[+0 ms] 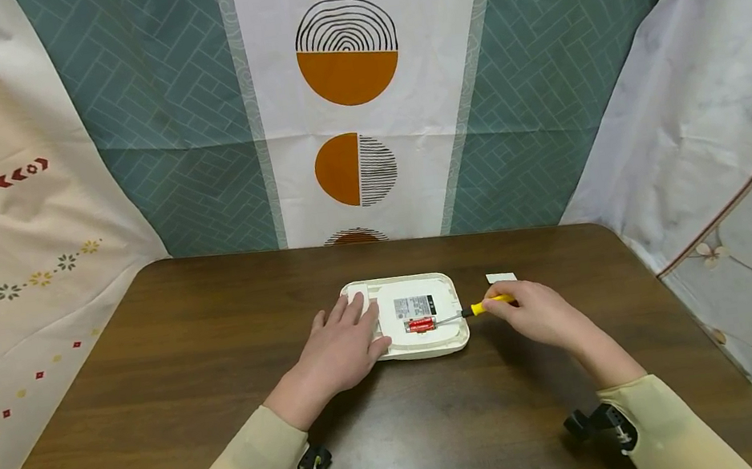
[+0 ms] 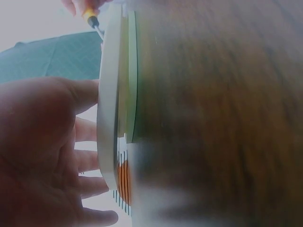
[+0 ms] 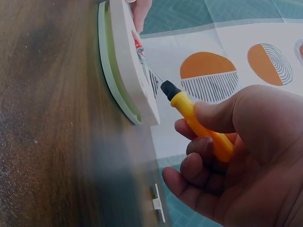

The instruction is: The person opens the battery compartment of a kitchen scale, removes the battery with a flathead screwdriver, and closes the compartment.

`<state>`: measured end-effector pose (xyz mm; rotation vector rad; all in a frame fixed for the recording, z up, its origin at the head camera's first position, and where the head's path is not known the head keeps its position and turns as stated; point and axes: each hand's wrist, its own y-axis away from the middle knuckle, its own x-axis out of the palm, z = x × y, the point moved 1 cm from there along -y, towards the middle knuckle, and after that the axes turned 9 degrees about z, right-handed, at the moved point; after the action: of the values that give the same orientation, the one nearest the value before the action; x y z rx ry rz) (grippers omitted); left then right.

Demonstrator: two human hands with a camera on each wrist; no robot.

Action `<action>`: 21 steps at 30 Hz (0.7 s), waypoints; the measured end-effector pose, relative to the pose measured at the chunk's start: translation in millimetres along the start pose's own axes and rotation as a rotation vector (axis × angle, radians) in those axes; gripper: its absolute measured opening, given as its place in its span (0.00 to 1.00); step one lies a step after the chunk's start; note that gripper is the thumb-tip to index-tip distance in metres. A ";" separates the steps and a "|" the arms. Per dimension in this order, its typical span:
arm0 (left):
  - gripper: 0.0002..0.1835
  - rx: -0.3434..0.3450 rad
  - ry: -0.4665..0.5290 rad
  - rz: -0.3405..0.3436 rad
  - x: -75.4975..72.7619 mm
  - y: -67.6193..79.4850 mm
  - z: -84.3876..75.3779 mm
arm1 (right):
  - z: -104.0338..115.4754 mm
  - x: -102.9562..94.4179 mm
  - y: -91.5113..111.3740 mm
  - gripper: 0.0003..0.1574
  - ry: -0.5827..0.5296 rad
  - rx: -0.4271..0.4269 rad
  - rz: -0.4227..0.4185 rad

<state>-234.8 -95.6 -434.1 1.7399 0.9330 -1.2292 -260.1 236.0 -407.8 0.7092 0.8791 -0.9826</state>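
Observation:
A white, flat, rounded device (image 1: 441, 287) with a printed label (image 1: 414, 307) lies on the brown table. A red battery (image 1: 420, 325) sits at its upper face, just below the label. My left hand (image 1: 341, 345) rests with fairly straight fingers over the device's left end; the left wrist view shows the palm beside the rim (image 2: 108, 109). My right hand (image 1: 532, 312) grips the yellow handle of a screwdriver (image 3: 189, 113). The screwdriver's thin metal shaft reaches leftward over the device's edge, its tip right at the battery's end.
A small white cover piece (image 1: 501, 277) lies on the table (image 1: 219, 355) just beyond my right hand; in the right wrist view the piece (image 3: 157, 203) shows edge-on. Patterned cloth (image 1: 357, 107) hangs behind the table, with more cloth at both sides.

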 end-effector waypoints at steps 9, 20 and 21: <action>0.39 0.001 0.011 0.005 0.0 0.1 0.1 | -6.5 -0.5 0.1 0.16 -0.035 -0.054 -0.005; 0.39 0.005 0.015 0.003 0.0 0.3 0.0 | -0.1 -8.2 5.3 0.09 0.025 -0.056 0.007; 0.39 0.005 0.013 0.003 -0.1 0.3 0.0 | 1.0 -9.2 6.3 0.07 0.041 -0.053 0.003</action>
<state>-234.6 -95.7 -434.0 1.7548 0.9357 -1.2205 -256.7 241.3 -398.6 0.6874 0.9358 -0.9413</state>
